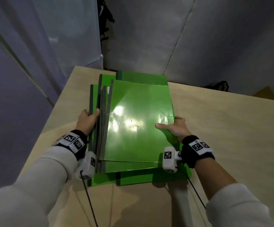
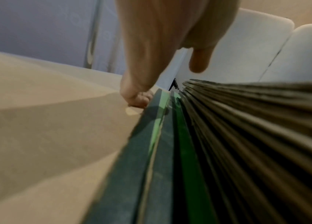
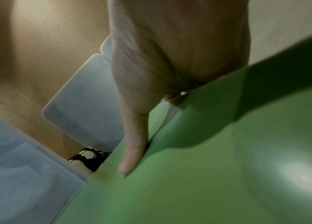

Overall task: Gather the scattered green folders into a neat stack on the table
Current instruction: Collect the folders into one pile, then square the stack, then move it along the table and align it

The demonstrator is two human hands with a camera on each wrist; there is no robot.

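**Two hands hold a pile of green folders**

A pile of green folders (image 1: 133, 122) lies in the middle of the light wood bench (image 1: 223, 136). The pile is not tidy. The edges do not line up. Some folders stick out at 12 o'clock and some at 6 o'clock. One more pokes out on the 9 o'clock side. The top folder (image 1: 137, 112) is shiny and light shows on it. Its grey spine runs along the 9 o'clock side, next to other grey spines (image 1: 104, 125).

The left hand (image 1: 88, 119) is at the 9 o'clock side of the pile. Its thumb lies on top by the spines. In the left wrist view its fingers (image 2: 136, 97) curl down at the edge of a low folder, touching the bench. So it grips the pile from that side.

The right hand (image 1: 176, 127) is at the 3 o'clock side. Its thumb (image 3: 134, 151) lies flat on the top folder. Its fingers go under the edge, so it grips the upper folders. How many it holds is not clear.

Both arms wear pale sleeves (image 1: 34, 185) and dark wrist bands (image 1: 196, 149) with black and white square marks. Grey walls (image 1: 198, 38) stand behind the bench at 12 o'clock.
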